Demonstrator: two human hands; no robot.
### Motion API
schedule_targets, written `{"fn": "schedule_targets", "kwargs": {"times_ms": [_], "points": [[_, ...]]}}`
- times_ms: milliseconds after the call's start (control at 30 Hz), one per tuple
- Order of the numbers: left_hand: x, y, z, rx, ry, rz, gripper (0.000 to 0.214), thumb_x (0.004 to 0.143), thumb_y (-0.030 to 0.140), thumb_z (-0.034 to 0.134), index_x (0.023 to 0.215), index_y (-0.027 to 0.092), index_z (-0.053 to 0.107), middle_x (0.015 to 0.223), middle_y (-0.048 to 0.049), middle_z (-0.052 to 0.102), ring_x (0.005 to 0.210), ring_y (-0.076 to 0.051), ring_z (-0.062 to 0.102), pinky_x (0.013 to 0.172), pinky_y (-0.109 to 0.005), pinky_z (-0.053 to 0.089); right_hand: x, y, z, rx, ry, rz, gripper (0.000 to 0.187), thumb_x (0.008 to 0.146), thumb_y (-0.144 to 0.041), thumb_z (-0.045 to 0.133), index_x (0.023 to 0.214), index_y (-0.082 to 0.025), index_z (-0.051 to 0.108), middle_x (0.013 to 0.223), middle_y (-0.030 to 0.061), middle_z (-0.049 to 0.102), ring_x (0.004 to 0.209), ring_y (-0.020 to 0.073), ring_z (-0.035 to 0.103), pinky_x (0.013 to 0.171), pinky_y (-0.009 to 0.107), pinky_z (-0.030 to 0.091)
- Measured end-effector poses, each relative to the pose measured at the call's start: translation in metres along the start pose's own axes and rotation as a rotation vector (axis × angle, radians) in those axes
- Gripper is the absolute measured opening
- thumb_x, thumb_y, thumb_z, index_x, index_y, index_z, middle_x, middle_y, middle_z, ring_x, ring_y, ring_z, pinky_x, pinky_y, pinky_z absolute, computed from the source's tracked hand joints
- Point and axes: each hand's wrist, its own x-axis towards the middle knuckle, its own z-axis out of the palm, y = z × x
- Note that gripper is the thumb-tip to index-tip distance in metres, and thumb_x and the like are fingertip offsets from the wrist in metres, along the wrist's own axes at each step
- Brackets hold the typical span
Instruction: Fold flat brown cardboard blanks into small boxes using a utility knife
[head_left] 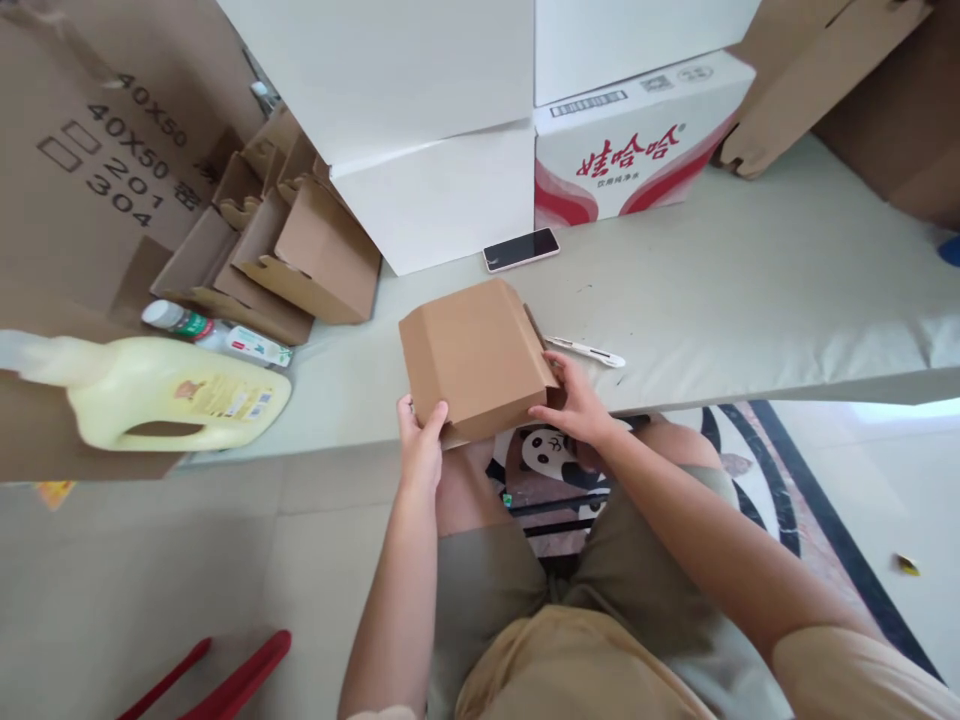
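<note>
A small, flat, closed-looking brown cardboard box [476, 345] sits at the near edge of the tabletop [712, 290], which is covered in pale grey-green cloth; its top looks nearly square, so no long axis stands out clearly. It lies directly ahead of the person, between both hands, and neither is nearer, since both touch it. The left hand [421, 445] grasps the near left corner, thumb over the top and fingers around the side; the right hand [576, 400] holds the near right corner, thumb against the near wall and fingers by a narrow brown cardboard flap [534, 325] jutting out there. Nothing stands between fingers and cardboard. Just beyond the right fingers lies a slim white utility knife [589, 352], the closest obstacle on that side. Behind the box, a dark-screened phone [522, 250] rests before stacked plain white cartons [450, 190] and a white carton with red lettering [637, 150]. Farther left are open brown cardboard boxes [330, 245], a clear bottle with a green label [191, 325] and a large pale-yellow plastic jug [112, 390] on its side.
</note>
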Motion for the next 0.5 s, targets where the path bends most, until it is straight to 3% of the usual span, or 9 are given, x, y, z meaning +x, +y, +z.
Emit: {"fn": "schedule_targets", "kwargs": {"times_ms": [133, 200, 300, 400, 500], "points": [[0.003, 0.001, -0.013, 0.021, 0.1, 0.059, 0.046, 0.058, 0.034, 0.09, 0.095, 0.024, 0.063, 0.091, -0.0009, 0.07, 0.078, -0.012, 0.066, 0.069, -0.021, 0.049, 0.009, -0.027, -0.004, -0.205, 0.067, 0.046, 0.08, 0.064, -0.051, 0.079, 0.131, -0.022, 0.046, 0.131, 0.0161, 0.057, 0.127, 0.0375, 0.046, 0.11, 0.061, 0.028], [0.006, 0.002, -0.021, 0.047, 0.156, 0.091, 0.048, 0.056, 0.039, 0.09, 0.093, 0.022, 0.066, 0.089, -0.0022, 0.07, 0.076, -0.012, 0.066, 0.068, -0.021, 0.049, 0.018, -0.04, -0.008, -0.255, 0.055, -0.012, 0.081, 0.061, -0.051, 0.081, 0.129, -0.022, 0.047, 0.129, 0.0151, 0.059, 0.126, 0.0367, 0.049, 0.112, 0.06, 0.026], [0.006, 0.006, -0.025, 0.085, 0.227, 0.066, 0.055, 0.049, 0.045, 0.091, 0.091, 0.019, 0.066, 0.084, -0.0013, 0.069, 0.07, -0.011, 0.065, 0.064, -0.02, 0.049, 0.033, -0.048, -0.015, -0.204, -0.005, -0.086, 0.086, 0.06, -0.045, 0.084, 0.133, -0.022, 0.046, 0.13, 0.0152, 0.059, 0.117, 0.0348, 0.057, 0.103, 0.053, 0.04], [0.001, 0.015, -0.018, 0.132, 0.295, 0.03, 0.057, 0.044, 0.043, 0.093, 0.086, 0.019, 0.064, 0.075, 0.003, 0.066, 0.063, -0.009, 0.062, 0.061, -0.019, 0.049, 0.039, -0.043, -0.023, -0.131, -0.024, -0.028, 0.09, 0.062, -0.042, 0.082, 0.14, -0.022, 0.042, 0.128, 0.0147, 0.062, 0.101, 0.0337, 0.065, 0.084, 0.048, 0.052], [-0.007, 0.026, -0.006, 0.189, 0.252, 0.02, 0.053, 0.045, 0.041, 0.092, 0.085, 0.019, 0.065, 0.074, 0.002, 0.067, 0.063, -0.009, 0.062, 0.061, -0.019, 0.049, 0.035, -0.034, -0.034, 0.024, -0.022, 0.03, 0.067, 0.075, -0.044, 0.071, 0.135, -0.022, 0.05, 0.117, 0.0118, 0.068, 0.091, 0.0292, 0.067, 0.077, 0.043, 0.054]]}}
